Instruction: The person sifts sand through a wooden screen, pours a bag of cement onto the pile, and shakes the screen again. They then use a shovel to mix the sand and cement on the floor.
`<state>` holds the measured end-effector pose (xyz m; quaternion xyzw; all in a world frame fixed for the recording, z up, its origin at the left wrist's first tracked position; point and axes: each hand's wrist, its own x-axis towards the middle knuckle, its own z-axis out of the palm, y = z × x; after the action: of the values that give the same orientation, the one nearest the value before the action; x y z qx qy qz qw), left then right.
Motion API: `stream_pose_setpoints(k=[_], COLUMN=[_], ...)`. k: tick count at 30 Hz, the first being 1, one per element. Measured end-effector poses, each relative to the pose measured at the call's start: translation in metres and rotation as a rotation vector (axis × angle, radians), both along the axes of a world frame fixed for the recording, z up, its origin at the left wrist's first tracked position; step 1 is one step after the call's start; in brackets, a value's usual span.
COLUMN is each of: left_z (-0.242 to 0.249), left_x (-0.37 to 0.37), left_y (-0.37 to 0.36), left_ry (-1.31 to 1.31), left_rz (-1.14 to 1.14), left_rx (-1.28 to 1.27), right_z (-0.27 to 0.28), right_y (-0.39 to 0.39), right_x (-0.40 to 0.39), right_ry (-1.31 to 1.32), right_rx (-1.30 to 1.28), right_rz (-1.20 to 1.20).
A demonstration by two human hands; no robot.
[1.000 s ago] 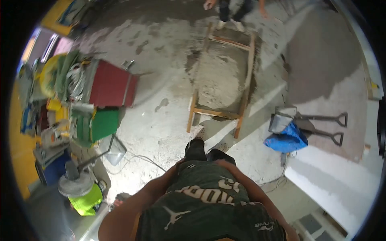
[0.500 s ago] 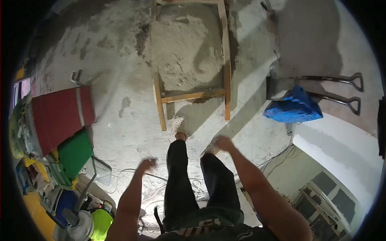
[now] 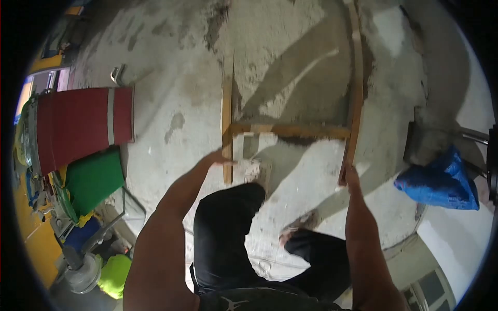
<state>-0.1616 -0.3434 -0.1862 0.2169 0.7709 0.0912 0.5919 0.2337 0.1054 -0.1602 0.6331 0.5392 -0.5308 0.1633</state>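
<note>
A wooden frame [image 3: 290, 128] lies on the concrete floor around a bed of grey, wet-looking material [image 3: 290, 78]. Its two side rails stick out past the crossbar toward me. My left hand [image 3: 222, 157] is at the end of the left rail, fingers stretched out across it. At the end of the right rail is my right hand [image 3: 351, 175], touching or very near the wood; its fingers are too small and blurred to make out. Both arms reach forward on either side of my bent knees.
A blue bag [image 3: 441, 181] sits at the right beside shovels with dark handles. Red [image 3: 78, 124] and green [image 3: 96, 181] panels stand at the left, above a lime-green item [image 3: 115, 276]. A metal bracket [image 3: 118, 75] lies on the floor.
I have bent down closer to the frame, with my knees now folded. Both hands have moved forward and apart, to the ends of the two rails.
</note>
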Motion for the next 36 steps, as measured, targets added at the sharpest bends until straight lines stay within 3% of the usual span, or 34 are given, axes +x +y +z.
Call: stream_pose_setpoints(k=[1, 2, 3, 4, 5, 6, 8, 10, 12, 18, 20, 24, 30, 31, 32, 34, 36], left_z=[0.029, 0.058, 0.039, 0.038, -0.019, -0.001, -0.002, 0.010, 0.032, 0.086, 0.100, 0.064, 0.111, 0.116, 0.108, 0.083, 0.051], left_x=[0.002, 0.011, 0.016, 0.025, 0.026, 0.044, 0.060, 0.068, 0.068, 0.086, 0.087, 0.078, 0.090, 0.089, 0.113, 0.119, 0.076], left_y=[0.013, 0.024, 0.013, 0.010, -0.012, -0.004, -0.007, -0.009, -0.004, 0.002, 0.002, -0.015, -0.009, -0.025, -0.042, -0.045, -0.036], left_ry=[-0.133, -0.275, -0.340, -0.340, -0.309, -0.324, -0.373, -0.428, -0.452, -0.208, -0.090, 0.018, -0.124, -0.392, -0.053, 0.279, 0.115], left_rz=[0.185, 0.362, 0.530, 0.731, 0.832, 1.036, 1.244, 1.401, 1.484, 1.404, 1.244, 1.239, 1.381, 1.347, 1.087, 0.802, 0.985], left_rx=[-0.066, -0.122, -0.081, 0.007, 0.045, 0.163, 0.269, 0.317, 0.338, 0.328, 0.345, 0.316, 0.410, 0.326, 0.432, 0.580, 0.559], right_z=[-0.022, -0.018, -0.022, -0.039, -0.032, -0.052, -0.044, 0.006, 0.012, 0.052, 0.058, 0.062, 0.095, 0.096, 0.096, 0.095, 0.102], right_y=[-0.002, -0.009, -0.010, -0.001, 0.007, 0.016, 0.008, -0.002, 0.000, -0.004, -0.013, -0.016, -0.029, -0.031, -0.042, -0.051, -0.046], right_x=[0.011, 0.005, 0.008, 0.018, 0.020, 0.027, 0.016, 0.001, 0.014, 0.022, 0.023, 0.024, 0.042, 0.050, 0.062, 0.079, 0.065], right_ry=[-0.010, -0.062, -0.018, 0.050, 0.167, 0.192, 0.158, 0.108, 0.175, 0.264, 0.228, 0.220, 0.239, 0.262, 0.244, 0.168, 0.208], right_rx=[0.133, 0.229, 0.314, 0.226, -0.009, -0.011, 0.128, 0.045, -0.062, -0.046, 0.002, 0.078, 0.075, 0.076, 0.074, 0.114, 0.137], right_rz=[0.135, 0.058, 0.053, -0.051, -0.157, -0.163, -0.236, -0.263, -0.269, -0.242, -0.231, -0.211, -0.249, -0.245, -0.255, -0.221, -0.247])
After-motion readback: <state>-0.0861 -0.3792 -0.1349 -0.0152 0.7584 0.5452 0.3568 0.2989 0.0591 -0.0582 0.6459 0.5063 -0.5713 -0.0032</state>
